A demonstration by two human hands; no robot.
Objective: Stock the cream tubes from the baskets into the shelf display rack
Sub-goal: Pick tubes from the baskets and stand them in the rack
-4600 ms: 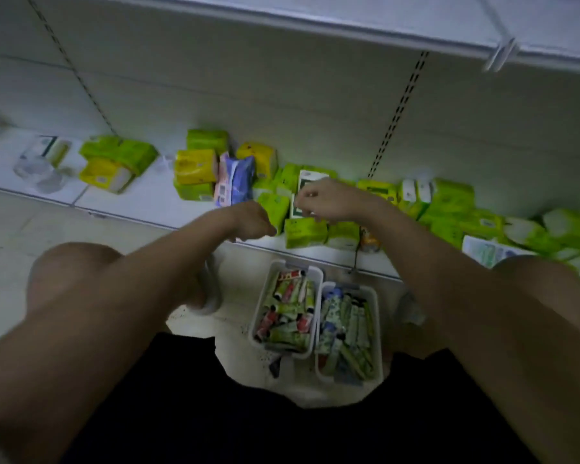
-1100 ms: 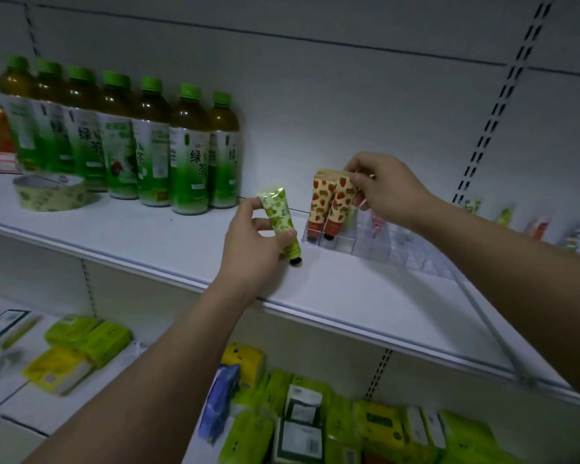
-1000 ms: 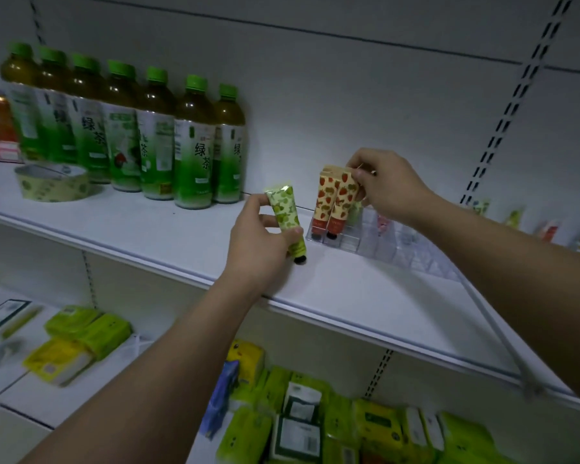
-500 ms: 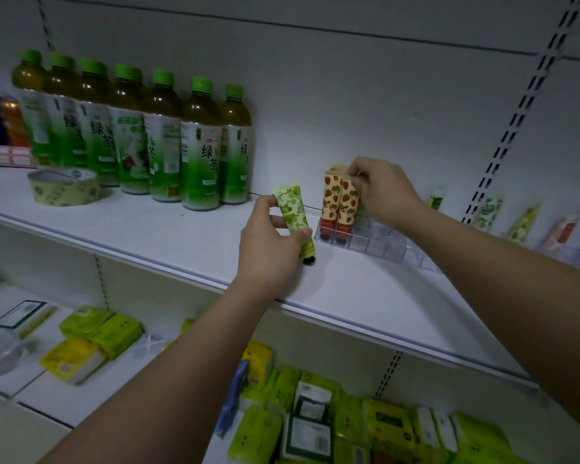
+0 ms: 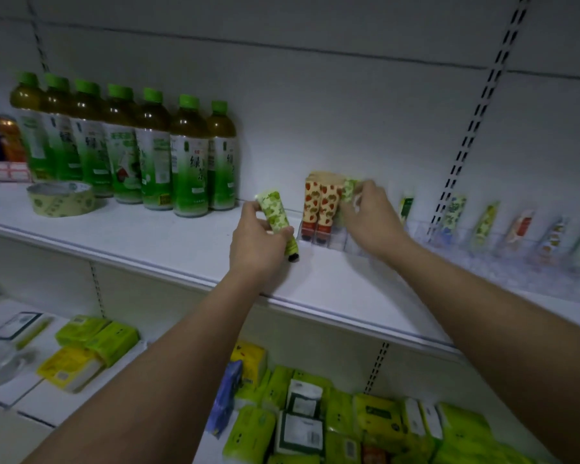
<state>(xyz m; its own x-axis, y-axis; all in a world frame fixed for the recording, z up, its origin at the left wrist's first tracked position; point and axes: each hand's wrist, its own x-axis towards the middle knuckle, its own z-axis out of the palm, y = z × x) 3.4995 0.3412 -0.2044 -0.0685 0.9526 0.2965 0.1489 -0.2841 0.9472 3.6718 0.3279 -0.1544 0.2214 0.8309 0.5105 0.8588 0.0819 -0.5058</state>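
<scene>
On the shelf (image 5: 168, 239) a clear rack (image 5: 426, 234) holds two strawberry tubes (image 5: 318, 209) at its left end. The right hand (image 5: 370, 217) pinches a green tube (image 5: 349, 190) into the next slot. The left hand (image 5: 258, 242) grasps another tube (image 5: 277, 217), cap down, just beside the rack. These look light and soft; best held mid-body.
</scene>
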